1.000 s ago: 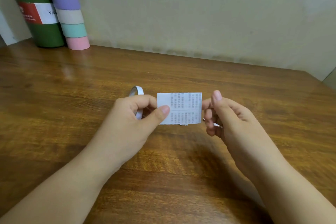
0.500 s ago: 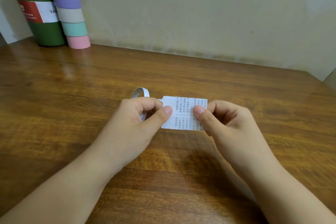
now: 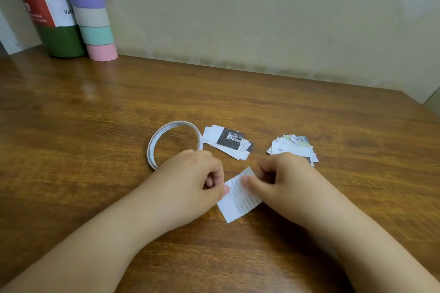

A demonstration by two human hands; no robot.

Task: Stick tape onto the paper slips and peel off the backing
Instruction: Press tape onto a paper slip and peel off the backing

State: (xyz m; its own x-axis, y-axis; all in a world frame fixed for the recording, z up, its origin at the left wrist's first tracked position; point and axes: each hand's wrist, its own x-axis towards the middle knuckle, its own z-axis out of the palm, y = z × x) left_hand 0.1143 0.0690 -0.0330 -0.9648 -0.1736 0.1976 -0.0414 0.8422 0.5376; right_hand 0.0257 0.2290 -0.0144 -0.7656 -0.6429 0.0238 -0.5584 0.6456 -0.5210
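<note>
Slip [image 3: 238,198] top edge behind thumbs

two bare forearms, no sleeves; left grip [image 3: 190,181] and right grip [image 3: 283,181] ungloved.

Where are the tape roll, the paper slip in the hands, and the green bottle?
tape roll [image 3: 156,140]: head view, on its left rim.
paper slip [image 3: 238,204]: head view, on its printed middle.
green bottle [image 3: 59,40]: head view, on its lower body.
</note>
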